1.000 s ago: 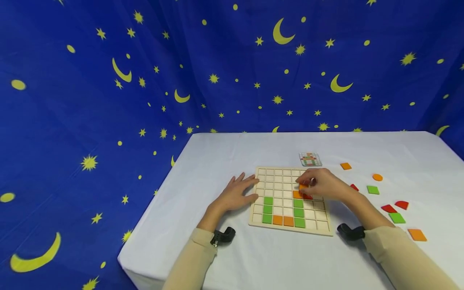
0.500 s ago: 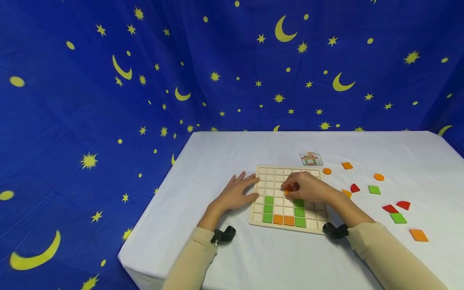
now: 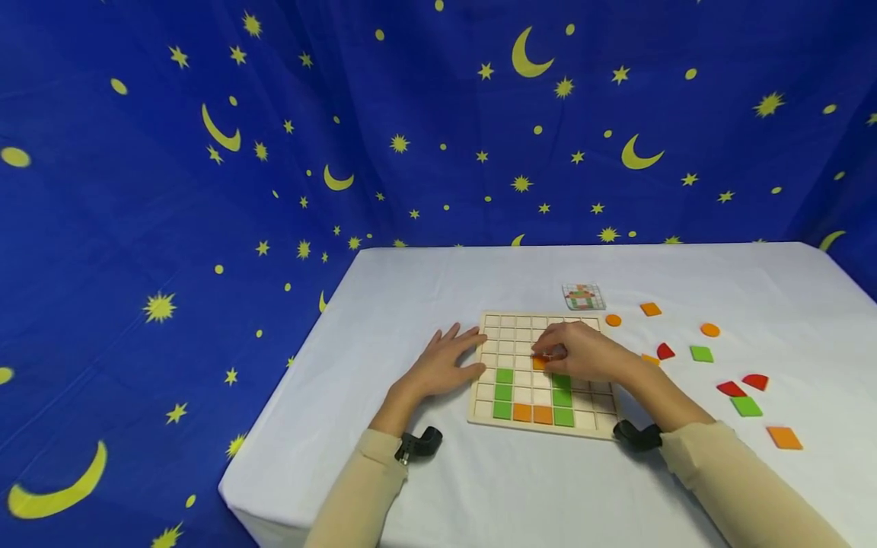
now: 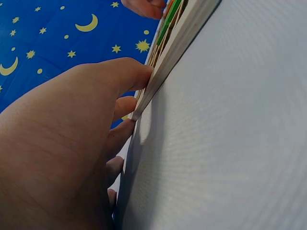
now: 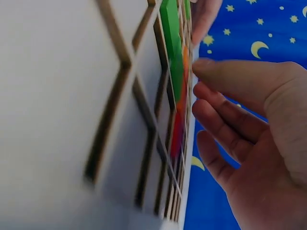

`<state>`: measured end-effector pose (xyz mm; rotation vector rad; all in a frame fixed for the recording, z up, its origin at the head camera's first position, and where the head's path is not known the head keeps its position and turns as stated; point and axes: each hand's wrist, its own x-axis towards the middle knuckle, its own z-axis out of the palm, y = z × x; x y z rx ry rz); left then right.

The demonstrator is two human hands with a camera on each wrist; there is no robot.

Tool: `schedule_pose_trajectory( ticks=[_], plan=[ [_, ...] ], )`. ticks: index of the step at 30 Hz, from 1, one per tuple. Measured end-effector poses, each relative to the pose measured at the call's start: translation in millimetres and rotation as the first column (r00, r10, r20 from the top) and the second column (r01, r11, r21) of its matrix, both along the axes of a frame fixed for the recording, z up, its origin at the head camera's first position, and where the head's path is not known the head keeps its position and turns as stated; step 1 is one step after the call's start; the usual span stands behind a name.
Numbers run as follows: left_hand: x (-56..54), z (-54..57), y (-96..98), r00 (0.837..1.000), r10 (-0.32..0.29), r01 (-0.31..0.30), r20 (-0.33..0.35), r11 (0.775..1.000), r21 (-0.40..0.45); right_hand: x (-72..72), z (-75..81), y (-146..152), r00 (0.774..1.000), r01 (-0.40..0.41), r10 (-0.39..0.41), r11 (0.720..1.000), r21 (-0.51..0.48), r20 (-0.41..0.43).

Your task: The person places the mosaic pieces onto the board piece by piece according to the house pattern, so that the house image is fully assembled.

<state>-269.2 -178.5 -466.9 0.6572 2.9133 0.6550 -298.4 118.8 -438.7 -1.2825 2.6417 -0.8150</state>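
The left hand point(image 3: 441, 369) rests with spread fingers against the left edge of a wooden grid board point(image 3: 508, 346). In the left wrist view, its thumb touches the board's side. Over the middle of the board, the right hand point(image 3: 581, 352) has thumb and fingertips around an orange square tile point(image 3: 540, 363), which lies at a grid cell. Green square tiles point(image 3: 503, 392) form a column on the left. Another green column point(image 3: 562, 398) stands on the right, partly under the hand, and orange squares point(image 3: 532, 413) join them along the bottom. A red piece point(image 5: 176, 134) shows in the right wrist view.
A small pattern card point(image 3: 584, 297) lies behind the board. Loose pieces are scattered to the right: orange circles point(image 3: 710, 329), red quarter-circles point(image 3: 755, 381), green squares point(image 3: 746, 406) and orange squares point(image 3: 784, 438). A white cloth point(image 3: 411, 297) covers the table; a blue starry curtain point(image 3: 438, 91) hangs behind.
The right hand has moved left across the board from a spot farther right, with the orange square tile, and has since stayed at one cell. The left hand has stayed in place.
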Motion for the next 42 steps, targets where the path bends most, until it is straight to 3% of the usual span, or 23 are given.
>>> schedule_pose_trajectory(
  ticks=[6,13,21,32,42],
  plan=[
    [1.4,-2.9,-0.1,1.0,-0.01,0.01,-0.001,1.0,0.006,9.4,4.8,33,0.998,0.06,-0.06,0.998,0.001,-0.012],
    [1.4,-0.8,-0.7,1.0,-0.004,0.004,-0.008,1.0,0.001,14.9,9.3,85,0.971,0.237,-0.237,0.971,0.028,-0.027],
    [1.1,1.1,-1.6,1.0,0.002,-0.002,-0.008,1.0,-0.001,16.2,2.8,127,0.945,0.319,-0.323,0.944,0.081,0.052],
    [-0.7,1.2,-0.6,1.0,0.004,-0.004,-0.002,1.0,-0.01,15.2,-5.9,132,0.928,0.357,-0.365,0.928,0.105,0.073],
    [0.1,0.9,-0.6,1.0,0.007,-0.007,-0.009,1.0,-0.01,11.7,2.6,110,0.955,0.294,-0.295,0.955,0.033,0.044]
  ],
)
